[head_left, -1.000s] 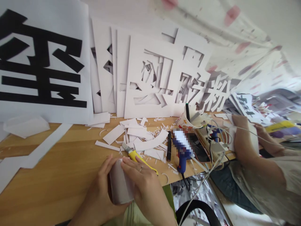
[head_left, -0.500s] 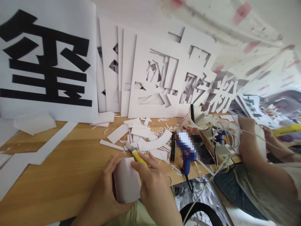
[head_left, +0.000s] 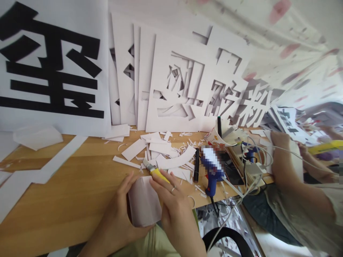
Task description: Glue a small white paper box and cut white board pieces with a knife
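A curved white piece of card or foam board [head_left: 144, 202] stands near the table's front edge, in front of my body. My left hand [head_left: 118, 210] curls round its left side, fingers at the top and thumb along the bottom. On its right side rests my right hand [head_left: 175, 205], fingertips at the upper right corner and a ring on one finger; its thumb is hidden. Just behind the right fingers is a yellow utility knife [head_left: 160, 175], partly covered by them. White offcuts [head_left: 160, 148] are scattered beyond the knife.
A black marker [head_left: 197, 166] and a blue glue gun [head_left: 211, 185] lie to the right, near a paper tub [head_left: 213, 137] and tangled white cables [head_left: 254, 178]. Cut-out boards [head_left: 150, 117] lean at the back. A co-worker's arm [head_left: 284, 160] is at the far right.
My right fingers have shifted and straightened over the piece's right side, bringing the ring into sight. My left hand keeps its hold. The view has tilted slightly.
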Demonstrator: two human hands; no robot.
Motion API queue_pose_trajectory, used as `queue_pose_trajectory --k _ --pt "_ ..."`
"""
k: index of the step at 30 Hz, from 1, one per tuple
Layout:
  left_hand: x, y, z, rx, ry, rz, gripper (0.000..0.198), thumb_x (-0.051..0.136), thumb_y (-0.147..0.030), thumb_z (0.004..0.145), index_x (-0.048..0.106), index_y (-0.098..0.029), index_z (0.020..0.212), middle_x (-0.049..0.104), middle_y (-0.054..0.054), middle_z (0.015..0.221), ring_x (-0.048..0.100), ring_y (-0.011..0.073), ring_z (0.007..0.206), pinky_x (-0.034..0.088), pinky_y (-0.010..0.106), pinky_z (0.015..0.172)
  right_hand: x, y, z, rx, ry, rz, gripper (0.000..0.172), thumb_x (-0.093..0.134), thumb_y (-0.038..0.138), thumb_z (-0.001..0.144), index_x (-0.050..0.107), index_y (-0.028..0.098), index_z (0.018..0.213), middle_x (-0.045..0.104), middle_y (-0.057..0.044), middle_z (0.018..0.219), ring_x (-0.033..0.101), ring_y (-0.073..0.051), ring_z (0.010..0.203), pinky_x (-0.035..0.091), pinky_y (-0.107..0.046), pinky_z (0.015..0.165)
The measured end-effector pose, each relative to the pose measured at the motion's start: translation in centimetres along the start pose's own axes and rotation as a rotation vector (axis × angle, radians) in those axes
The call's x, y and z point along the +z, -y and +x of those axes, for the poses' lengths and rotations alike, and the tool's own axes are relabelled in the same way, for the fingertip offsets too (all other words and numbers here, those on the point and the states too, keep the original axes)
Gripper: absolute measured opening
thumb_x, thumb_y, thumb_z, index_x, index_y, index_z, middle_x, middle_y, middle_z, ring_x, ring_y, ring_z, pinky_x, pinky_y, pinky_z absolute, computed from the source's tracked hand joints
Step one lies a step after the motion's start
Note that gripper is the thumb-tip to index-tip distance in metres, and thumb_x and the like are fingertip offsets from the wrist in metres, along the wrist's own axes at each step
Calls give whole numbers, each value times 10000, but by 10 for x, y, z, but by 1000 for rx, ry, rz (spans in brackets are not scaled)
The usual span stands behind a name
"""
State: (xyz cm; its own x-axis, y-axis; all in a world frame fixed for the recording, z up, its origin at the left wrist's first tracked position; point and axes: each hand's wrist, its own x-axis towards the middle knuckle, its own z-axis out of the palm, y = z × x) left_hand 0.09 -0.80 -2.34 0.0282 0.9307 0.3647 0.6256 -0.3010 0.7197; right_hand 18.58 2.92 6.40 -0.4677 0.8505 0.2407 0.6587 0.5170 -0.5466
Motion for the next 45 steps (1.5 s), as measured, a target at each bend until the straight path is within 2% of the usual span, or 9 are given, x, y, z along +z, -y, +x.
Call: queue_pose_trajectory --k 3,8,13,19,24,29,35,42,45 --pt "-1 -2 1 -21 -3 -19 1236 877 -443 684 137 -228 1650 493 212 1566 550 439 1400 598 571 1026 4 -2 1 -23 27 35 756 432 -114 797 588 211 1461 631 -104 1491 405 -329 1525 327 -713 1219" --pt "0 -2 2 -22 -6 -45 1244 889 -440 675 138 -219 1642 524 219 1530 581 419 1370 597 542 1019 8 -8 5 -33 65 84 741 457 -90 820 603 251 1462 667 -78 1451 455 -330 1493 304 -724 1225" --pt "3 -1 2 -49 -18 -96 1209 882 -451 679 175 -231 1635 524 194 1542 563 402 1393 576 533 1059 6 -8 8 -70 65 69 704 443 -81 826 624 217 1437 681 -93 1429 494 -343 1462 311 -752 1201" --pt "1 -5 4 -43 -43 -114 1201 877 -490 702 163 -241 1635 538 207 1513 606 401 1343 610 528 995 11 -11 11 -64 40 143 708 436 -64 861 615 270 1458 666 -62 1448 504 -301 1462 338 -676 1224" --pt "-1 -9 6 -59 -62 -135 1228 891 -453 705 126 -231 1639 517 219 1516 594 395 1356 591 520 1022 16 -25 1 -112 -116 233 612 441 -8 963 645 338 1424 716 -46 1375 512 -275 1460 374 -666 1206" --pt "-4 -12 7 -89 -17 -137 1228 875 -470 717 97 -249 1641 492 232 1520 595 401 1352 593 534 1011 14 -21 -15 -146 -235 238 535 458 54 1003 691 374 1364 779 -29 1256 560 -264 1419 353 -658 1224" --pt "-3 -11 8 -65 -31 -131 1202 871 -486 728 122 -238 1634 466 235 1532 575 404 1368 571 552 1036 16 -17 -16 -143 -188 228 494 509 24 971 753 345 1256 803 -18 1195 574 -260 1406 315 -656 1243" --pt "-10 -13 13 -94 42 -158 1220 886 -450 709 105 -230 1621 470 222 1528 558 389 1386 557 524 1060 15 -22 -19 -119 -115 207 553 481 -3 955 732 344 1306 785 -49 1242 520 -259 1451 289 -651 1246" --pt "-8 -13 12 -138 23 -231 1213 893 -439 703 122 -238 1617 464 213 1522 544 382 1396 542 539 1074 14 -23 -19 -82 -67 265 567 463 -17 958 724 327 1325 759 -62 1294 511 -262 1458 331 -637 1233"
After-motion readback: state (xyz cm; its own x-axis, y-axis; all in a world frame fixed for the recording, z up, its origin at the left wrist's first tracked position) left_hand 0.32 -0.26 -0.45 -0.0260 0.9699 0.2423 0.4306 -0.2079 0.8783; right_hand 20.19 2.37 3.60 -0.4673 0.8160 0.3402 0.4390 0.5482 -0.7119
